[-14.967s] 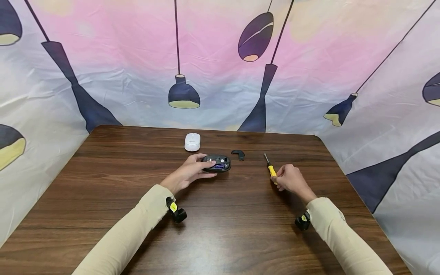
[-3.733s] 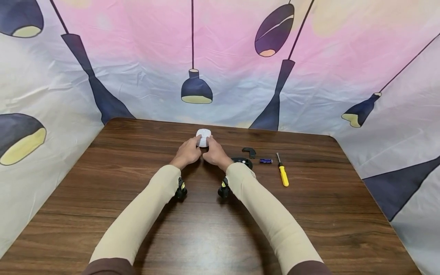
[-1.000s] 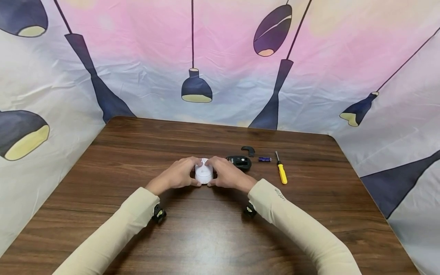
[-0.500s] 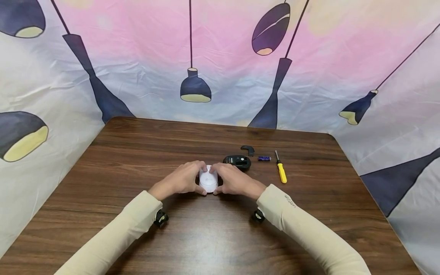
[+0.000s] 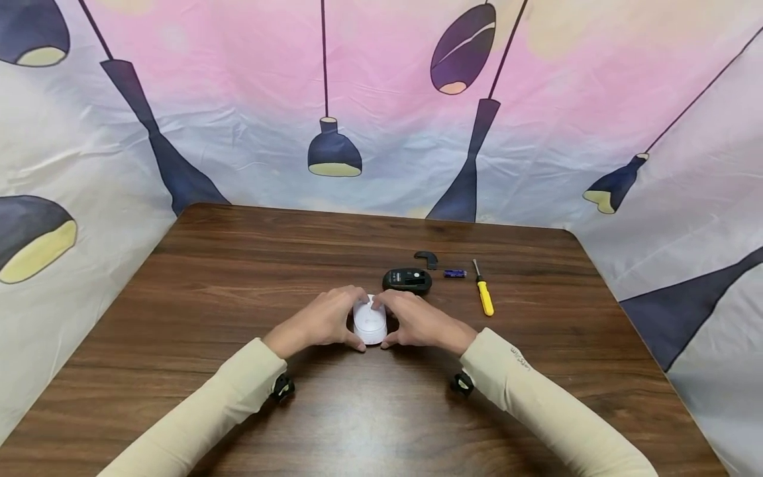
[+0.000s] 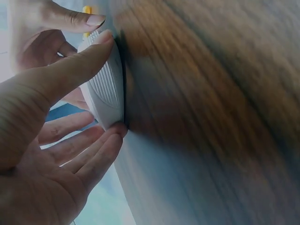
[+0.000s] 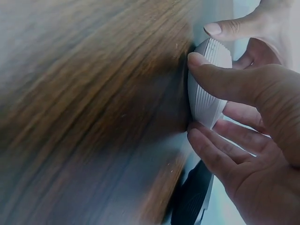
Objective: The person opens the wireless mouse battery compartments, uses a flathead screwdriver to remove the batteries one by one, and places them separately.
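A white computer mouse point(image 5: 370, 322) sits top side up at mid-table, between both hands. My left hand point(image 5: 322, 319) grips its left side, thumb at the rear and fingers toward the front. On the opposite side my right hand point(image 5: 423, 321) holds it the same way. Ridged side grips show on the mouse point(image 6: 105, 86) in the left wrist view. In the right wrist view, the underside of the mouse point(image 7: 200, 110) is at the tabletop; whether it touches is hard to tell.
Just behind the right hand lies an upturned black mouse point(image 5: 401, 281), its battery slot uncovered. Near it are a black battery cover point(image 5: 426, 257), a blue battery point(image 5: 455, 273) and a yellow-handled screwdriver point(image 5: 485, 297). A printed cloth hangs behind the wooden table point(image 5: 268, 252).
The black mouse and screwdriver, earlier in my hands, now lie on the table; the battery is out of the mouse. Both hands have drawn the white mouse from the back toward me.
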Demonstrator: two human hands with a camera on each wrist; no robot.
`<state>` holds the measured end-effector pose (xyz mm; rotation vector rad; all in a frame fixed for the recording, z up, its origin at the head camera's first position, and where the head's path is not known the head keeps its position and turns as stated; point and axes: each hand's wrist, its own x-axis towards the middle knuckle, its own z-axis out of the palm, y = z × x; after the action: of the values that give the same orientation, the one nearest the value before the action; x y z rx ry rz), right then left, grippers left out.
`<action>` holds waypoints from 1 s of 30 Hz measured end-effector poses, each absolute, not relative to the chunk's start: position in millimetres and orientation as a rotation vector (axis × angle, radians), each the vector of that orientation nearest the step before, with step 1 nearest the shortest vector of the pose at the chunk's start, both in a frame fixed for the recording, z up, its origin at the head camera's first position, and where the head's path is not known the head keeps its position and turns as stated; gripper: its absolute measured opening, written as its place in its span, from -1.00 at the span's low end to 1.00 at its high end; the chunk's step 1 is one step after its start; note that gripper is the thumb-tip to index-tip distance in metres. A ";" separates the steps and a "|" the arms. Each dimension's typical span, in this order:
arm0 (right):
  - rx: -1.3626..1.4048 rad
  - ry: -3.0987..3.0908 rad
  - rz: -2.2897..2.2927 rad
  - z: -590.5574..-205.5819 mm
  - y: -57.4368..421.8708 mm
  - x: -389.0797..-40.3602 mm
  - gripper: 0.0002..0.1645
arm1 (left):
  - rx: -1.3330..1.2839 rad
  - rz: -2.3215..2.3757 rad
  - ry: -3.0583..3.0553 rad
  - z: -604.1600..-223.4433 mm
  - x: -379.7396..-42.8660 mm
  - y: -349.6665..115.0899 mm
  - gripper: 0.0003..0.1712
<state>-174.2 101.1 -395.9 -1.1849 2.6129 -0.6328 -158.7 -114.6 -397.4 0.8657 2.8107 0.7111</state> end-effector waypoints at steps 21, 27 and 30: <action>-1.162 2.633 -0.661 -402.8 137.3 -164.5 -0.20 | 1.017 0.661 2.811 -401.7 -155.1 -80.5 -0.20; -1.123 2.580 -0.751 -402.1 145.2 -164.3 -0.20 | 1.067 0.713 2.788 -400.7 -153.7 -79.1 -0.23; -1.081 2.513 -0.843 -400.9 149.6 -164.8 -0.20 | 1.080 0.738 2.773 -400.7 -153.6 -77.5 -0.21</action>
<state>-164.8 149.6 -400.9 -1.0810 2.5131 -0.8433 -153.6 -77.5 -400.7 1.0797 2.7731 0.7384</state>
